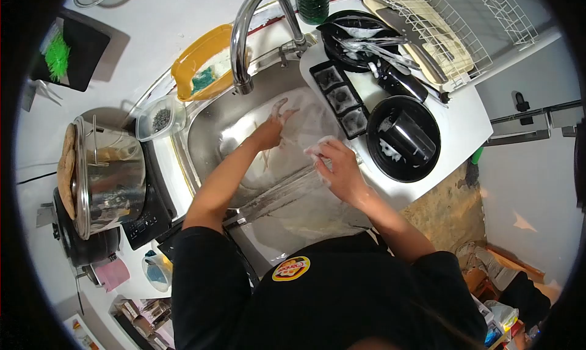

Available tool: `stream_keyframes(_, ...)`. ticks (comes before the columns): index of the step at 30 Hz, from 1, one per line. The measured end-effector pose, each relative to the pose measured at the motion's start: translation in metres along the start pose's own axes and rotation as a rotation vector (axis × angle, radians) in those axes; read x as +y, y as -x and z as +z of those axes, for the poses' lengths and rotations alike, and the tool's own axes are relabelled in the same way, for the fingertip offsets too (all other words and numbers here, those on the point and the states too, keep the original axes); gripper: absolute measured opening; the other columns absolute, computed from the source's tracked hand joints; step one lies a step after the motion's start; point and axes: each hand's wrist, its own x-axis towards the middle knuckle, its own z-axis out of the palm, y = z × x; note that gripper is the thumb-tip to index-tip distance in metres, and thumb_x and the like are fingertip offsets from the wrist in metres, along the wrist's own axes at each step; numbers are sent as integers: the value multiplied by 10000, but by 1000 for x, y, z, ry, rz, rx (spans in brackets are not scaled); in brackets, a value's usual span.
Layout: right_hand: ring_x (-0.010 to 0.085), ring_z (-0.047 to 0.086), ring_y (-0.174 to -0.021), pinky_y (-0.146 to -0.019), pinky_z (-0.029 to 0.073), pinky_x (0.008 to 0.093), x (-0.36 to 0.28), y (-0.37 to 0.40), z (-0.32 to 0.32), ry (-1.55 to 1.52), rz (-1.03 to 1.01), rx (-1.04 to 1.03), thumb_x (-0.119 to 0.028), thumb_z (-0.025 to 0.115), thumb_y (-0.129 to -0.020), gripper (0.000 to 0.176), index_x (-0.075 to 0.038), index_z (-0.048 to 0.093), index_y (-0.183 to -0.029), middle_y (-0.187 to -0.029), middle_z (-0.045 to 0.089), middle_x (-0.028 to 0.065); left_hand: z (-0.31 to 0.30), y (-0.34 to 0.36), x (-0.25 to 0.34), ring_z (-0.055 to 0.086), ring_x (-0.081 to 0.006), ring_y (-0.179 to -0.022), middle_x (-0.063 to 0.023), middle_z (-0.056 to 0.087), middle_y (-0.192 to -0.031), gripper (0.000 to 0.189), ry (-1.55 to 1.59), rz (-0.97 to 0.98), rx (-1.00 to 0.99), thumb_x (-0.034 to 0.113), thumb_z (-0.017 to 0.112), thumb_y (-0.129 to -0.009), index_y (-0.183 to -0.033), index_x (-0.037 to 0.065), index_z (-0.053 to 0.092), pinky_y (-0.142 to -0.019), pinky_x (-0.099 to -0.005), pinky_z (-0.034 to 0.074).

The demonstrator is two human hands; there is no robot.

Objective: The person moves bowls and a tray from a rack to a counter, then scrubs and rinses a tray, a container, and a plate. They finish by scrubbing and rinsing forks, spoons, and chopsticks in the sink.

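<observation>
My left hand (268, 134) reaches into the metal sink (204, 121), its fingers stretched out and apart, with nothing seen in them. Whitish soapy water (253, 170) lies below it in the basin. At the sink's right side, my right hand (342, 170) is wet and foamy. Its fingers are bent together around a small pale, foam-covered thing (315, 149) whose kind I cannot make out. Above both hands arches the chrome faucet (243, 44). Close to the right hand, a black three-section tray (339, 98) rests on the sink's right edge, with foam on it.
Right of the sink stand a black bowl (403, 174) holding a dark cup and a black pan (329, 29) with soapy cutlery. A wire rack (476, 51) is behind them. An orange basin (183, 75), a clear tub (143, 127) and a large steel pot (116, 185) stand left.
</observation>
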Motion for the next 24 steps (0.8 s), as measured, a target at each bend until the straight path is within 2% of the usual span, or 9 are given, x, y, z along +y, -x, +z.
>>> stream_keyframes(3, 291, 539, -807, -717, 431, 352, 7, -3, 8, -9, 0, -11, -24, 524, -765, 161, -24, 607, -903, -865, 539, 127, 32, -18, -54, 85, -411, -1305, -171, 6, -1434, 973, -503, -301, 192, 257, 746, -605, -1371, 70, 176, -1051, -454, 177)
stream_keyframes(7, 284, 539, -802, -713, 430, 349, 20, -4, 10, -16, 48, -13, -22, 521, -763, 172, -26, 608, -911, -871, 534, 125, 57, -22, -32, -81, -498, -1277, -222, -68, -1435, 1183, -4, -1056, 436, 547, 742, -542, -1399, 64, 84, -952, -675, 44)
stream_keyframes(10, 275, 536, -786, -705, 429, 348, 26, -3, 10, -21, 76, -10, -19, 520, -760, 182, -24, 604, -921, -865, 527, 126, 75, -20, -40, 13, -441, -1308, -240, 15, -1431, 1090, -37, -1088, 566, 535, 728, -562, -1343, -38, 229, -1003, -603, 97)
stream_keyframes(13, 267, 527, -754, -691, 425, 349, 31, -5, 13, -15, 74, 1, -12, 516, -756, 198, -22, 599, -936, -848, 519, 129, 70, -22, -57, 193, -370, -1293, -240, 206, -1393, 980, -4, -586, 180, 491, 721, -588, -1283, -76, 326, -1043, -499, 149)
stream_keyframes(16, 262, 519, -727, -672, 421, 347, 38, -8, 17, -59, 21, 57, -6, 511, -749, 214, -21, 594, -946, -839, 516, 126, 82, -18, -41, 328, -366, -1221, -271, 351, -1294, 964, -278, -171, 260, 350, 737, -574, -1290, -93, 267, -1047, -438, 191)
stream_keyframes(17, 248, 532, -725, -667, 434, 326, 41, -8, 17, -21, 35, 52, 2, 506, -750, 222, -26, 597, -950, -849, 521, 123, 82, -13, -27, 358, -340, -1203, -250, 400, -1258, 858, -503, -161, 230, 304, 711, -615, -1278, -64, 309, -1040, -420, 214)
stream_keyframes(20, 221, 558, -724, -659, 460, 285, 45, -6, 14, 49, 67, 39, 20, 495, -752, 241, -35, 604, -960, -869, 532, 117, 95, -16, -52, 462, -309, -1112, -215, 478, -1191, 681, -592, -132, 247, 287, 626, -725, -1267, -22, 353, -927, -403, 378)
stream_keyframes(23, 228, 564, -732, -663, 465, 284, 40, -1, 7, 18, 91, 34, 20, 489, -756, 243, -35, 603, -963, -870, 536, 121, 83, -12, -51, 569, -296, -968, -203, 551, -1078, 482, -376, -422, 190, 208, 585, -756, -1178, 6, 468, -810, -404, 466)
stream_keyframes(24, 231, 566, -733, -664, 467, 284, 38, -1, 4, 1, 97, 33, 18, 489, -757, 242, -35, 603, -964, -871, 537, 123, 76, -10, -55, 583, -301, -926, -199, 564, -1042, 422, -427, -467, 169, 203, 584, -755, -1118, 3, 502, -783, -402, 478)
